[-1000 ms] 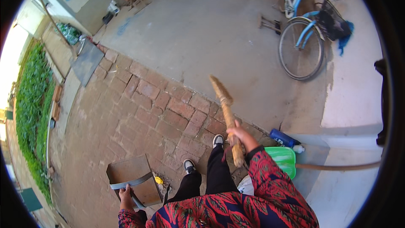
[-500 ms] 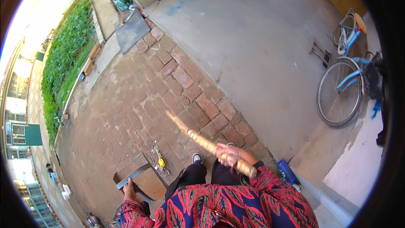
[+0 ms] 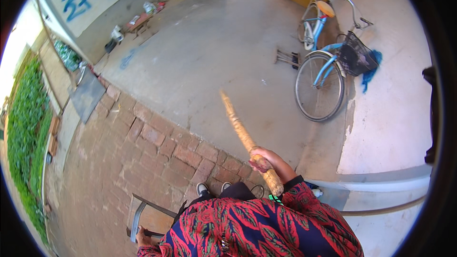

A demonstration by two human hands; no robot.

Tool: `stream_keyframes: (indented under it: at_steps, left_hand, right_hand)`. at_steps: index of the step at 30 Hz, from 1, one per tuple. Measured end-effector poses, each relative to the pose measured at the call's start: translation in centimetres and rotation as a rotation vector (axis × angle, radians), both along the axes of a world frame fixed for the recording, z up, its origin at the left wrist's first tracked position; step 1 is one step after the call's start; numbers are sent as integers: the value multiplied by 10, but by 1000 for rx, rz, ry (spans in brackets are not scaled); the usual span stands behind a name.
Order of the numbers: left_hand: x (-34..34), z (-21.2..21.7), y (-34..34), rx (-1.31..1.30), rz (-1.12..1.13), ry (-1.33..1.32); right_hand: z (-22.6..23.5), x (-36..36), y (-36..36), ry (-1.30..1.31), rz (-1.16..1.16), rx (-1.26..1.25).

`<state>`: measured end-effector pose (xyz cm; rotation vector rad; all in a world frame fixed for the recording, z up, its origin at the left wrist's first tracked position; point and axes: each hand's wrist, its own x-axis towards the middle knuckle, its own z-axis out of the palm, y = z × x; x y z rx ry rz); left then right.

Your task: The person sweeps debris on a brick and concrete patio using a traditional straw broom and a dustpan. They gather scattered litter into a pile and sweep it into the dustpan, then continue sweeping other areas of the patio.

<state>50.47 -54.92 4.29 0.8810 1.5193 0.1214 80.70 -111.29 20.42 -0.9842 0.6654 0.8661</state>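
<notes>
My right hand [image 3: 266, 158] is wrapped round the thick end of a long, tan, tapering stick [image 3: 241, 131]. The stick slants away from me, its thin tip over the grey concrete floor. At the lower left, my left hand [image 3: 141, 236] is closed on the grey bar of what looks like a small chair [image 3: 156, 220], with a flat brown seat and dark edges. My sleeve and body hide part of this chair. Both my shoes [image 3: 203, 189] stand on the brick paving just beyond my clothing.
A blue bicycle [image 3: 320, 83] with a dark basket leans by the white wall at right. Beside it stands a small folding stool [image 3: 287, 59]. Brick paving [image 3: 157, 154] meets the concrete floor ahead. Green plants [image 3: 26, 128] grow at far left, near a grey board [image 3: 87, 99].
The view has turned right, so the bicycle and doorway sit further left in it. The stick has swung to point more straight ahead. Both hands keep their holds.
</notes>
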Motion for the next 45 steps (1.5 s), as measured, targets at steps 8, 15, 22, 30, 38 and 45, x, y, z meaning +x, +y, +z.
stream_keyframes:
  at_steps: [8, 15, 22, 30, 38, 45]
  left_hand:
    - [186, -8, -13, 184, -235, 179]
    - [365, 17, -77, 651, -521, -86]
    - [499, 51, -134, 973, -663, -341]
    - [677, 46, -187, 953, -745, -200]
    - [938, 45, -243, 556, -804, -34]
    - [1145, 47, -322, 610, -1115, 116]
  right_hand:
    - [8, -3, -112, -165, -381, -150]
    - [-35, 73, -210, -100, -309, -167]
    - [-2, 242, -267, -128, -250, -108]
    - [-11, 433, -283, -80, -409, 117]
    - [17, 570, -314, -61, -505, -16]
    - [-12, 662, -377, 19, -654, 53]
